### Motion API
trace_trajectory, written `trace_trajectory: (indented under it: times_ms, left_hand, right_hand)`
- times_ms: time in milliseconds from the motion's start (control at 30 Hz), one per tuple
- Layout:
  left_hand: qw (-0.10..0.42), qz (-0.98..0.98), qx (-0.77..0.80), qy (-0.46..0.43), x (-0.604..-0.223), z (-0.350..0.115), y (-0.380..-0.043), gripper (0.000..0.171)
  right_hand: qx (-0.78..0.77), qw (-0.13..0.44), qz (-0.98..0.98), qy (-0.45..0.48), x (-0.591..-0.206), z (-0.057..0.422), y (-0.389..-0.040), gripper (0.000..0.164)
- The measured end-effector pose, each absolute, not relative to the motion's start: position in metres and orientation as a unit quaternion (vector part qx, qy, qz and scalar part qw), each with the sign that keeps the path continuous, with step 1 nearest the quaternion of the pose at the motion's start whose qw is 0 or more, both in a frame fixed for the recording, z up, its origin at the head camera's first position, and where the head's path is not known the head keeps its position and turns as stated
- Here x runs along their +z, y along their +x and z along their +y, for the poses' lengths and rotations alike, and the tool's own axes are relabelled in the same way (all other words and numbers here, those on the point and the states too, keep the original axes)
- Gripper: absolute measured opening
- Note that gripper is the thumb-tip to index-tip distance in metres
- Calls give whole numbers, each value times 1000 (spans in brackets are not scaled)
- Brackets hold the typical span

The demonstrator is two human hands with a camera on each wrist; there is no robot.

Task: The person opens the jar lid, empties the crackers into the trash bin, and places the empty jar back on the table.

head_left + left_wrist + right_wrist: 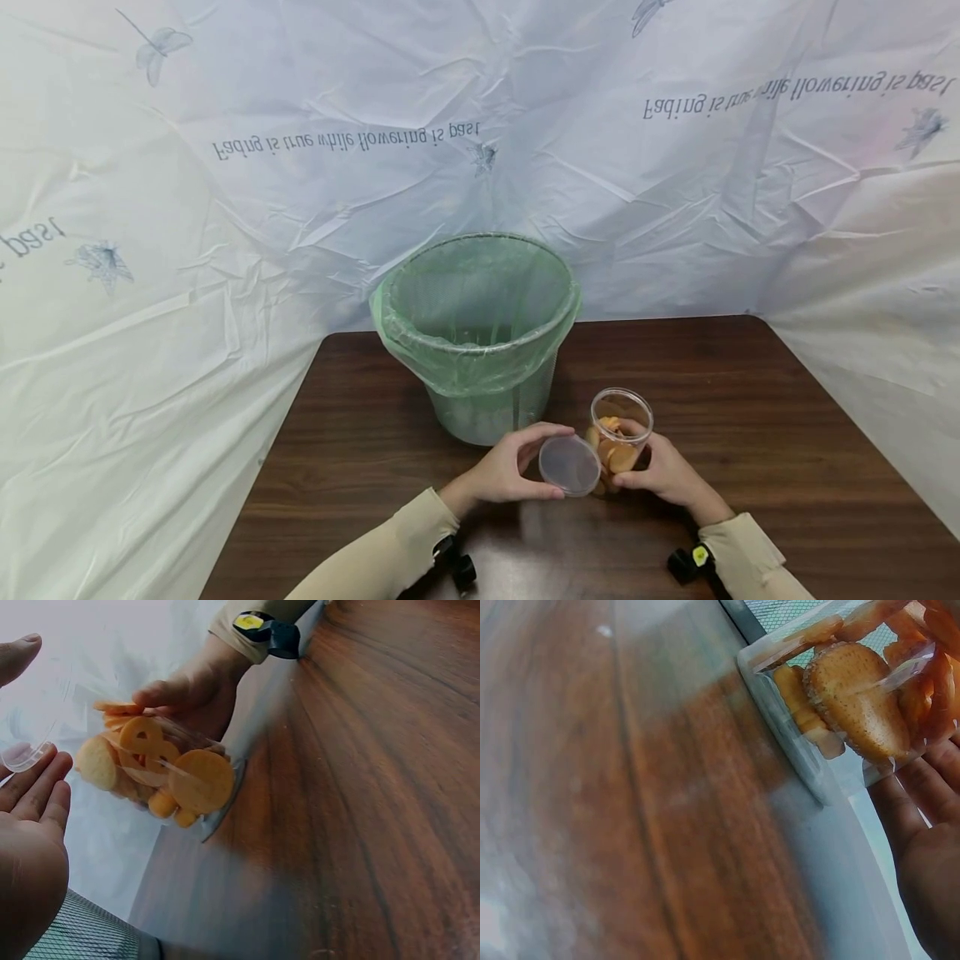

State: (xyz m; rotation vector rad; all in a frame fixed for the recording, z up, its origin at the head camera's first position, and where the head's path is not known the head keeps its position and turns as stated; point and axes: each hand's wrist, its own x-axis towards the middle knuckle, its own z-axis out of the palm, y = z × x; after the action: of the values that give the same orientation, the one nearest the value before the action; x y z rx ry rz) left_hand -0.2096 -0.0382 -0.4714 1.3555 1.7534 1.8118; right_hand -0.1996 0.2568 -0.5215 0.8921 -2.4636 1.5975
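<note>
A round translucent lid is held by its edge between the thumb and fingers of my left hand. Just right of it, my right hand grips a clear plastic jar whose top is uncovered. Inside the jar are several orange-brown biscuits, some round and one with holes like a pretzel. In the right wrist view a sugared oval biscuit shows through the jar wall near its base. The lid and the jar's side are close together; whether they touch I cannot tell.
Behind my hands stands a mesh waste bin lined with a green plastic bag. The dark wooden table lies under everything. White printed plastic sheeting hangs behind and along both sides.
</note>
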Motion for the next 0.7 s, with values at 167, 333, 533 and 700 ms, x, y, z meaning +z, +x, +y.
trace_trajectory:
  times_ms: [167, 333, 533, 700]
  left_hand:
    - [142, 608, 620, 476, -462, -40, -204, 68]
    - [134, 616, 610, 479, -456, -42, -200, 66]
    - [143, 625, 603, 475, -464, -43, -200, 67]
    - [159, 636, 596, 463, -468, -45, -198, 67]
  right_hand:
    - [532, 31, -792, 298, -522, 257, -200, 76]
    - [540, 25, -787, 299, -524, 257, -201, 75]
    - [541, 23, -789, 291, -524, 257, -201, 75]
    - [538, 26, -791, 289, -523, 256, -200, 74]
